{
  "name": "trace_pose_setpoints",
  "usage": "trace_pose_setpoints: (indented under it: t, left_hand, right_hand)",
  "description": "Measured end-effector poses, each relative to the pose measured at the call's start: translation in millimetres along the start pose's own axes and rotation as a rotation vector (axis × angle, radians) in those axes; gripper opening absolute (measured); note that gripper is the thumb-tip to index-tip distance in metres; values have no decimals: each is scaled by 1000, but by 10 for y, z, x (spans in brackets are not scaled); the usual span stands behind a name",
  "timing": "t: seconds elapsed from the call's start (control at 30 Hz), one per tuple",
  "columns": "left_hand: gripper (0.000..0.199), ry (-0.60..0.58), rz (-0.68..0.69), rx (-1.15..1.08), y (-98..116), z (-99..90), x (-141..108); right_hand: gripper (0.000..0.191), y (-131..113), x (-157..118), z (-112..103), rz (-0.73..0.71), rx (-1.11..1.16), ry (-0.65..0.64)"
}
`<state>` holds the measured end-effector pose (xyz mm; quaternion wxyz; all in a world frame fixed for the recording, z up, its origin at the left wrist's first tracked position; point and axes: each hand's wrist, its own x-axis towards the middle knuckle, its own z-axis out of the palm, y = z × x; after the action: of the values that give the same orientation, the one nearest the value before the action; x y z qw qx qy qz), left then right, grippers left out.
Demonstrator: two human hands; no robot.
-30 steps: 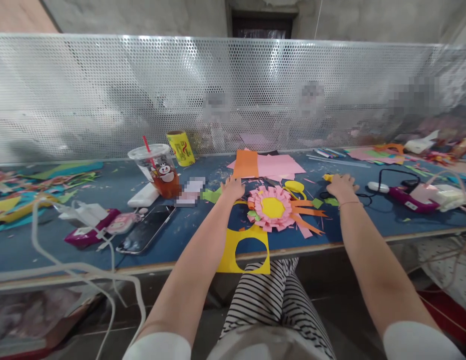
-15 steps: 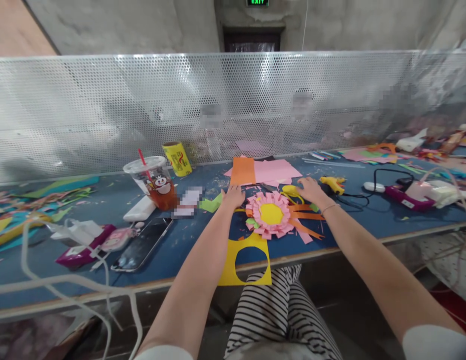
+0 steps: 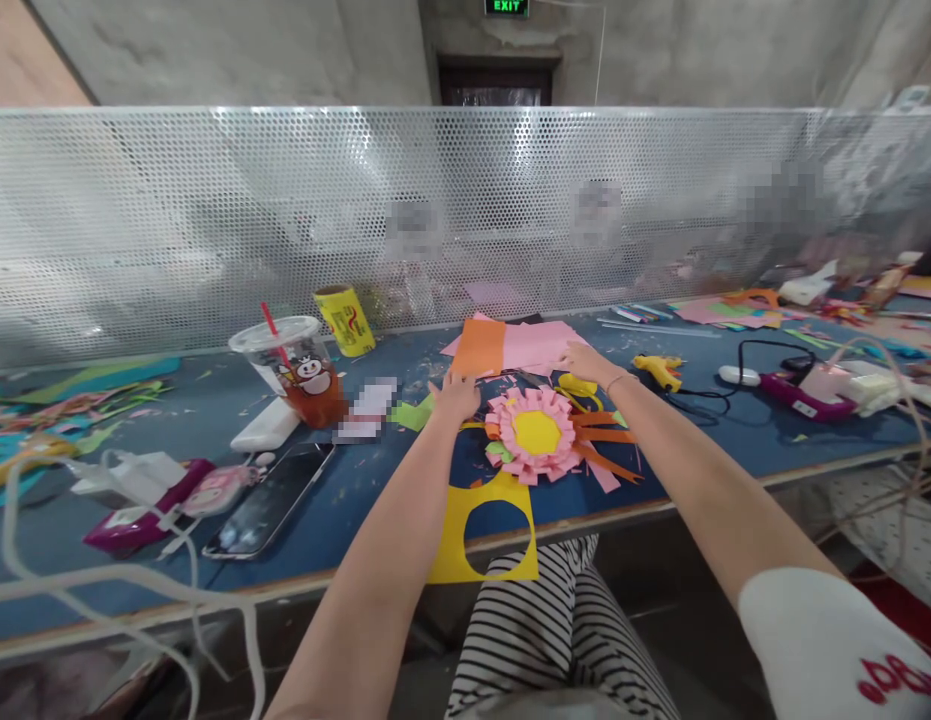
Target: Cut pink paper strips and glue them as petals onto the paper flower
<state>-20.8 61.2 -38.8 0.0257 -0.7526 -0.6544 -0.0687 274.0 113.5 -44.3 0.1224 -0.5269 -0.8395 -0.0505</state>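
Note:
On the blue table lies a paper flower (image 3: 538, 432) with a fringed pink ring, a yellow centre and orange strips to its right. My left hand (image 3: 456, 400) is open beyond its left side, thumb apart, fingertips at the near edge of an orange paper sheet (image 3: 478, 346). My right hand (image 3: 587, 364) reaches past the flower, fingers stretched onto the right end of a pink paper sheet (image 3: 536, 343). Yellow-handled scissors (image 3: 577, 386) lie just below that hand. A yellow sheet with round holes (image 3: 454, 545) hangs partly over the table edge, under my left forearm.
Left stand a drink cup (image 3: 307, 385), a yellow roll (image 3: 346, 322), a phone (image 3: 274, 500) and a purple power strip (image 3: 146, 510) with cables. A yellow glue gun (image 3: 658, 372) and another power strip (image 3: 806, 396) lie right. A perforated metal screen (image 3: 285, 220) borders the back.
My right hand has moved left and farther away, from beside the scissors onto the pink paper. My left hand stays near the orange sheet. The view has shifted slightly.

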Motion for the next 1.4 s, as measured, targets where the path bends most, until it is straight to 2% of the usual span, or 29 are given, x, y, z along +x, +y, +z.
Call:
trace_pose_setpoints:
  t: [0.1, 0.2, 0.37, 0.57, 0.63, 0.7, 0.8, 0.9, 1.0, 1.2, 1.33, 1.4]
  left_hand:
    - [49, -36, 82, -35, 28, 33, 40]
    - [46, -61, 103, -63, 44, 60, 66]
    - [45, -61, 126, -66, 51, 81, 56]
    - [49, -65, 64, -57, 71, 55, 41]
    - [54, -12, 30, -63, 82, 9, 26]
    - [57, 92, -18, -55, 94, -58, -1]
    - [60, 247, -111, -22, 101, -175, -55]
    - [62, 338, -149, 6, 84, -270, -110]
    - [61, 370, -175, 21, 55, -318, -146]
    - [59, 363, -214, 36, 32, -346, -174]
    - [59, 347, -222, 49, 12, -319, -170]
    - [56, 332, -218, 55, -10, -281, -146]
  right_hand:
    - [33, -75, 72, -9, 84, 20, -24]
    - [36, -132, 44, 72, 176, 40, -23]
    - [33, -84, -42, 166, 178, 58, -64]
    - [36, -15, -124, 63, 190, -36, -44]
    - [39, -21, -143, 21, 150, -65, -57]
    - [41, -33, -148, -6, 116, -100, -71]
    - [37, -59, -140, -15, 84, -171, -86]
    - [33, -100, -146, -16, 25, -222, -125]
    - [33, -141, -173, -43, 23, -247, -109]
    - [36, -111, -193, -98, 164, -219, 25]
    - [42, -32, -186, -4, 74, -117, -40]
    - [45, -2, -191, 54, 112, -87, -74]
